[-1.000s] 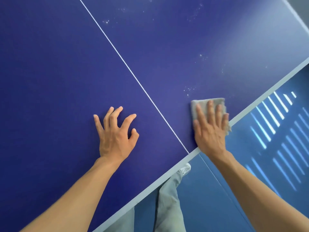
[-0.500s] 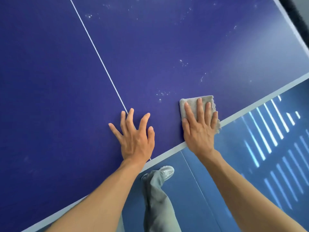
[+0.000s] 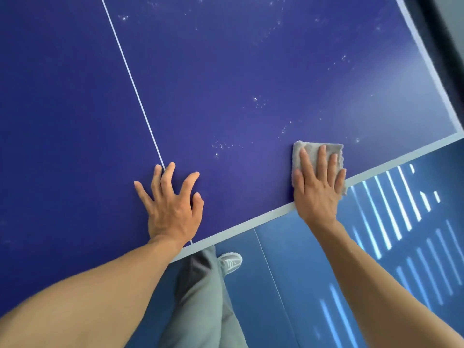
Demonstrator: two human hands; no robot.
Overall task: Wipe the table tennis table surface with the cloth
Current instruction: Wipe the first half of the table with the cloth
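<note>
The dark blue table tennis table (image 3: 226, 71) fills the upper view, with a thin white centre line (image 3: 130, 79) and a pale edge band along its near side. A folded grey cloth (image 3: 311, 149) lies on the surface close to that near edge. My right hand (image 3: 317, 187) presses flat on the cloth with straight fingers. My left hand (image 3: 173, 204) rests on the bare surface with spread fingers, over the near end of the centre line. White specks (image 3: 226, 146) dot the surface between and beyond the hands.
Below the table edge lies a blue floor (image 3: 313, 272) with bright stripes of sunlight at the right. My grey trouser leg (image 3: 200, 297) and a grey shoe (image 3: 231, 262) stand beside the edge. A dark strip, perhaps the net (image 3: 444, 46), borders the table's far right end.
My right hand has slid the cloth rightward along the near edge, away from my left hand. My left hand has shifted right onto the centre line, and more of the right end shows.
</note>
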